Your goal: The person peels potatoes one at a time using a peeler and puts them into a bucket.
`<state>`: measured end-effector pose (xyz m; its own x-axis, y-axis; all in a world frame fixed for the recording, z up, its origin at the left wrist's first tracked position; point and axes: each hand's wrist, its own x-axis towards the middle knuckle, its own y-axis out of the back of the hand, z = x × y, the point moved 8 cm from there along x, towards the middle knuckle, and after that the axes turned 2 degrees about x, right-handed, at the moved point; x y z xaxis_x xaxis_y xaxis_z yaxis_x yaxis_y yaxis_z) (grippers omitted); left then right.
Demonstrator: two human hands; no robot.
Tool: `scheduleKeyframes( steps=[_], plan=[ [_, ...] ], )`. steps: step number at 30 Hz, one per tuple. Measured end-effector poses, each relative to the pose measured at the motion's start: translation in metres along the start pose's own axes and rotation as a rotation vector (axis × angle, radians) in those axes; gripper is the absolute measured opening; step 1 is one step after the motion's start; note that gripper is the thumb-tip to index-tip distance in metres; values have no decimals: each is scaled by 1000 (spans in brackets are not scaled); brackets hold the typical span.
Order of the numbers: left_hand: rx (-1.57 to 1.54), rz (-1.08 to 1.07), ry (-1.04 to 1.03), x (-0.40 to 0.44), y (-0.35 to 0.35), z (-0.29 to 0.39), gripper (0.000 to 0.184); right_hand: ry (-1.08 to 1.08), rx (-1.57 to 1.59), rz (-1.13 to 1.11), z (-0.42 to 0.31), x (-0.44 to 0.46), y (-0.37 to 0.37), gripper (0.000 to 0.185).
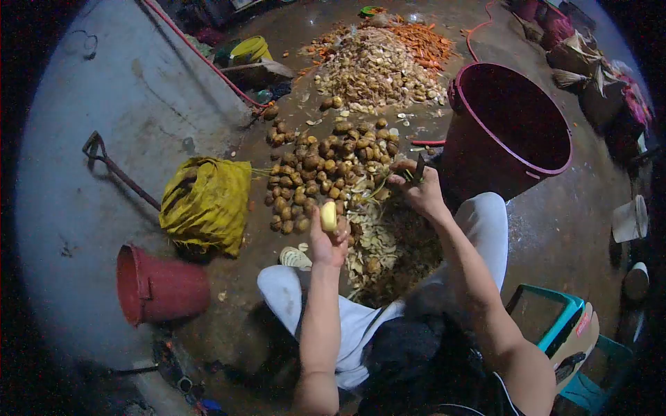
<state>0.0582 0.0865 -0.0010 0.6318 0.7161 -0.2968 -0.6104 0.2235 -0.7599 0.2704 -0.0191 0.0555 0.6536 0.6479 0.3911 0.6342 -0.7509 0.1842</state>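
My left hand [326, 240] is closed around a pale yellow peeled potato [328, 216], held above the floor in front of my knees. To the right and a little farther off, my right hand [422, 191] grips a knife [420, 168] whose dark blade points up; thin greenish strands hang by its fingers. Beyond both hands lies a spread of brown unpeeled potatoes [316, 163]. Pale slices and peelings [372, 243] cover the floor between my legs, partly in shadow.
A large maroon tub [454, 152] stands right of my right hand. Left are a yellow sack [208, 208] and a red bucket [170, 288]. Farther back rises a heap of pale peelings [378, 66] beside orange carrots [424, 43]. A teal crate [555, 319] sits behind right.
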Motion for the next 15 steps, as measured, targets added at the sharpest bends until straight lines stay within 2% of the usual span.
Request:
scheduleKeyframes(
  steps=[1, 3, 4, 5, 7, 8, 10, 11, 13, 14, 15],
  plan=[
    [-1, 1, -3, 5, 17, -3, 43, 2, 1, -3, -5, 0, -2, 20],
    [-138, -308, 137, 4, 9, -14, 38, -7, 27, -58, -18, -3, -10, 19],
    [-62, -52, 122, 5, 23, -18, 46, -8, 28, -58, -18, -5, -14, 19],
    [-62, -53, 122, 3, 17, -20, 46, -69, 79, -101, -14, -9, -21, 20],
    [115, 261, 44, 0, 36, -17, 36, -132, 132, -141, -14, -17, -33, 23],
    [115, 261, 45, 1, 38, -21, 36, -23, 133, -128, -25, -20, -38, 23],
    [-3, 84, 0, 7, 32, -29, 35, 222, 85, -115, -47, -27, -43, 27],
    [-62, -3, -23, 10, 29, -33, 34, 220, 85, -114, -45, -26, -42, 27],
    [-42, 71, -14, 7, 34, -31, 35, 244, 135, -57, -43, -19, -33, 28],
    [-246, -327, 149, 10, 16, -38, 34, 77, 167, -14, -8, -10, -32, 27],
    [-446, -729, 311, -9, -14, -33, 34, 27, 61, 38, -2, -4, -22, 24]
  ],
)
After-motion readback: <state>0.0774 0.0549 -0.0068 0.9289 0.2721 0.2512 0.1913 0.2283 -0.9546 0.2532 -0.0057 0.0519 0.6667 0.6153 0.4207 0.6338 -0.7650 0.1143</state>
